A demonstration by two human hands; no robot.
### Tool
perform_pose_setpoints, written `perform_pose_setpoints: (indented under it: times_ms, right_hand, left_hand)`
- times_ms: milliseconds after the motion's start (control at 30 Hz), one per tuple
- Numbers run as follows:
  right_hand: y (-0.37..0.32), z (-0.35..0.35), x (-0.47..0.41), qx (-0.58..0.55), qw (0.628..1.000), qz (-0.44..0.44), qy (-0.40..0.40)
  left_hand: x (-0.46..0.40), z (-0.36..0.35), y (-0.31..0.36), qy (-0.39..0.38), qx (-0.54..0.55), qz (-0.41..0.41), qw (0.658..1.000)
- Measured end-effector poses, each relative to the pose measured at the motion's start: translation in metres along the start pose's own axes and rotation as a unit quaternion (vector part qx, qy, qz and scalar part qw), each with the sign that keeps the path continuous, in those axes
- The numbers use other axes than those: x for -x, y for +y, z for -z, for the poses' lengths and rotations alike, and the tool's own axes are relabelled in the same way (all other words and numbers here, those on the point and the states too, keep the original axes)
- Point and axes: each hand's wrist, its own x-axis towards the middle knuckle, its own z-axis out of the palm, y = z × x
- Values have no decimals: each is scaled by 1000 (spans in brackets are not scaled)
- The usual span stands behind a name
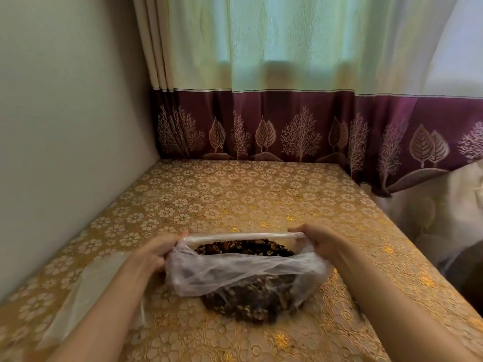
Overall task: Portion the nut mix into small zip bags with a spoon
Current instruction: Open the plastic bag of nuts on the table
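The clear plastic bag (243,273) of nut mix (245,248) sits near the table's (235,194) front edge. The left hand (154,253) and right hand (317,241) grip its rim, fingers curled into the plastic, stretching the mouth wide. Flat clear bags (86,291), probably the small zip bags, lie by the left edge.

Soft, dim daylight filters through the pale curtain (300,43) at the back, leaving the room greenish and muted. The patterned worktop (235,194) catches small golden glints, and a faint shadow lies beneath the plastic bag (235,273). The wide-angle lens bends the edges, and the whole picture is slightly soft, most blurred at the right margin.
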Motion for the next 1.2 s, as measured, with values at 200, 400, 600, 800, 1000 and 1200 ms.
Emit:
perform_pose_setpoints:
  times_ms: [200,400,600,800,1000,1200]
  right_hand:
    - [1,8,19,263,940,182,120]
    - [12,7,65,498,779,373,79]
    - [26,6,97,737,592,323,52]
    - [48,7,113,800,496,329,80]
    - [73,-9,117,651,507,499,263]
    - [87,-18,111,562,680,370,293]
  left_hand:
    - [16,-4,3,102,-202,-213,951]
    - [64,-14,-7,75,-433,-508,741]
    - [80,-9,-24,-2,-629,-404,664]
    - [95,1,-36,45,-646,-476,595]
    - [112,-13,-60,205,-575,-568,551]
    - [107,-21,-83,289,-539,-514,602]
